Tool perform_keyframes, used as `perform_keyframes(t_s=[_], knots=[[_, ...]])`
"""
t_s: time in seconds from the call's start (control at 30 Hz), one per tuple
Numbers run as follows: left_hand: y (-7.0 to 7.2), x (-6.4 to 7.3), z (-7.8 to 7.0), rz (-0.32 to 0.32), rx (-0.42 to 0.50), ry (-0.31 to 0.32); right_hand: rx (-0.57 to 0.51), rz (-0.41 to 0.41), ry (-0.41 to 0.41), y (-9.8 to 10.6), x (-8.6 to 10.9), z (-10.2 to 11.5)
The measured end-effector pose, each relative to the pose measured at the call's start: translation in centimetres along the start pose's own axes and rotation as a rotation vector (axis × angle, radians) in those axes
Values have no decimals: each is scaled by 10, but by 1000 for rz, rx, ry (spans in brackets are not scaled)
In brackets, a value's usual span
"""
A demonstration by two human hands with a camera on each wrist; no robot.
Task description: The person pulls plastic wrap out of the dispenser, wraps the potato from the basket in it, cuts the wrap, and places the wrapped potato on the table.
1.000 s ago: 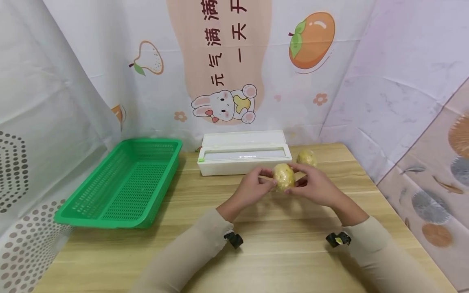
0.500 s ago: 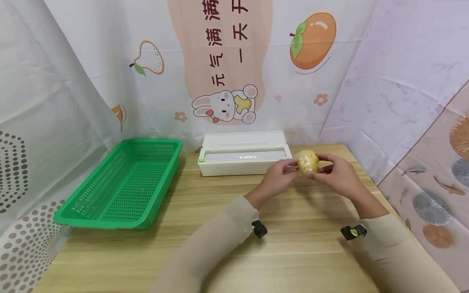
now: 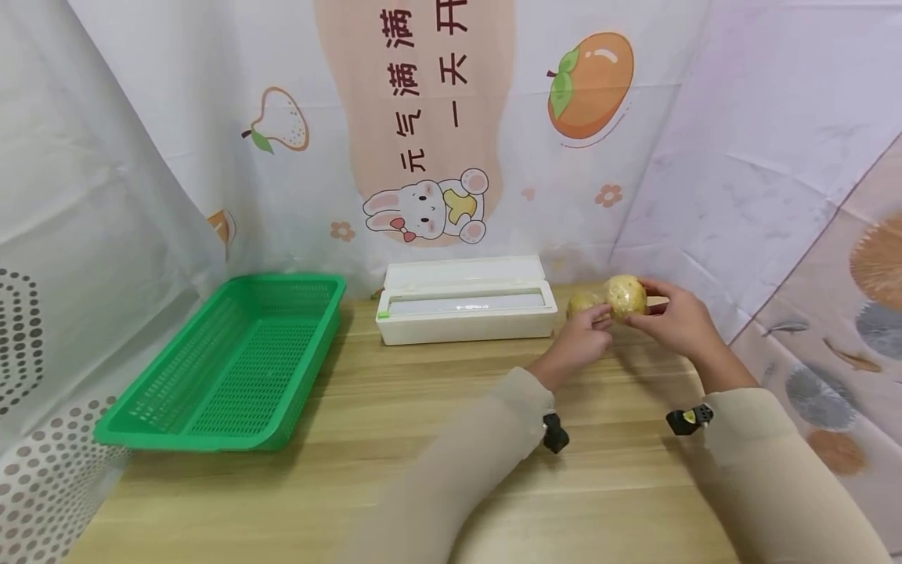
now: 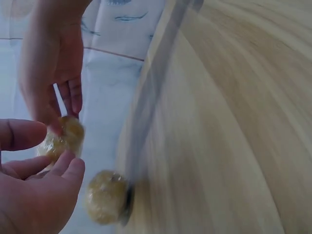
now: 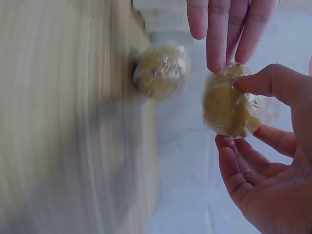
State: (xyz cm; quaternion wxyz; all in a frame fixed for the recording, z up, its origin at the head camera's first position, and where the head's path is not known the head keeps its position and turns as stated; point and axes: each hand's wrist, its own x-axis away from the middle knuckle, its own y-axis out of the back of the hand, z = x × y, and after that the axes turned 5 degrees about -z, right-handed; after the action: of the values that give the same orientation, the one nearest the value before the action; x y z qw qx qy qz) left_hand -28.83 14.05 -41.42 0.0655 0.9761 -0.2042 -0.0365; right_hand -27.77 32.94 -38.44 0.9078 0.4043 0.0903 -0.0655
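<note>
A potato wrapped in clear film (image 3: pixel 626 298) is held above the table at the back right. My right hand (image 3: pixel 678 319) grips it, thumb on one side and fingers on the other, as the right wrist view shows. My left hand (image 3: pixel 578 346) reaches in from the left; its fairly straight fingertips (image 5: pixel 217 53) touch the potato's near end, while its thumb stands apart in the left wrist view. A second film-wrapped potato (image 5: pixel 162 70) sits on the table behind the left hand, partly hidden by it in the head view.
A long white cling film box (image 3: pixel 465 327) with its lid raised stands at the back of the wooden table (image 3: pixel 395 407), left of the potatoes. On the left is a green perforated basket (image 3: pixel 304 384). Printed curtains (image 3: pixel 521 157) hang close behind and beside the table.
Both hands have carried the wrapped potato right and back, past the second potato. The left hand's hold has loosened to a touch, and the second potato shows again.
</note>
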Motion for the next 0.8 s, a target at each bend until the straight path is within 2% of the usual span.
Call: perform_keyframes(t_s=[0.07,0.13,0.23,0.37,0.43,0.53,0.7,0.8], knots=[[-8,-6,4,-11,-4,-5,10,-1,-9,0,-5,-6],[-13,-10,8,-45,-56,-21,12,-2,-14,-2,-11,-12],[-16,-12,14,-138,-262,-69,23,6,-19,-6,-18,-19],[-13,-11,21,-273,-612,-130,27,15,-24,-12,-25,-24],[-11,-12,23,-304,-693,-152,23,23,-34,-15,-28,-26],[-9,-13,26,-311,-756,-189,27,43,-48,-19,-32,-26],[-7,-16,26,-284,-886,-235,58,59,-75,-21,-35,-26],[-7,-17,27,-264,-963,-228,77,73,-91,-20,-35,-27]])
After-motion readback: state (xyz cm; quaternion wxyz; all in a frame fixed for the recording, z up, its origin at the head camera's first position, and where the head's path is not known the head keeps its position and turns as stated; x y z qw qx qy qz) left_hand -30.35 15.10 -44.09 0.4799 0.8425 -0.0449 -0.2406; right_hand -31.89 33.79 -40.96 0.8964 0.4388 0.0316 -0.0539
